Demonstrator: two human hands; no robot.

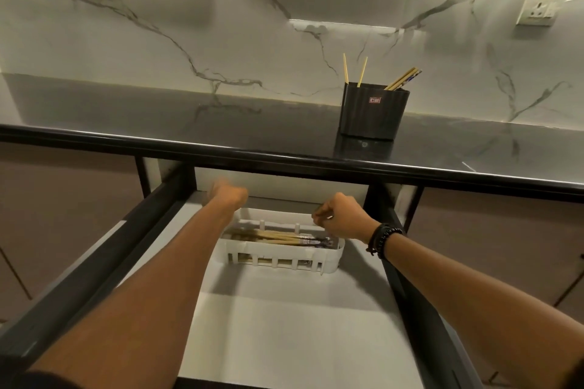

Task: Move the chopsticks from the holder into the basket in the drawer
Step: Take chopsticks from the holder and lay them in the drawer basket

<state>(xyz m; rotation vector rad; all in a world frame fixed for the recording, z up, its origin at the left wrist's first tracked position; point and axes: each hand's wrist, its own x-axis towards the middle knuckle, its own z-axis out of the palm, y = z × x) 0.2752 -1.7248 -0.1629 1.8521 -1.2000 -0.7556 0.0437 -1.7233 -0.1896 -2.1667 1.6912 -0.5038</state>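
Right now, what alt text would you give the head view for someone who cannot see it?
A left hand and right hand, fingers curled, are above a white basket holding chopsticks in an open drawer. Behind, on the dark counter, a black holder has more chopsticks standing in it.

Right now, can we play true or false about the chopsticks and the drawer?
1. The white basket sits in the open drawer. True.
2. The holder on the counter is empty. False: leftover chopsticks stick out of it.
3. Stored chopsticks lie in the basket. True.
4. The beaded bracelet is on the left wrist. False: it is on the wrist of the right hand.
5. The holder is white. False: it is black.
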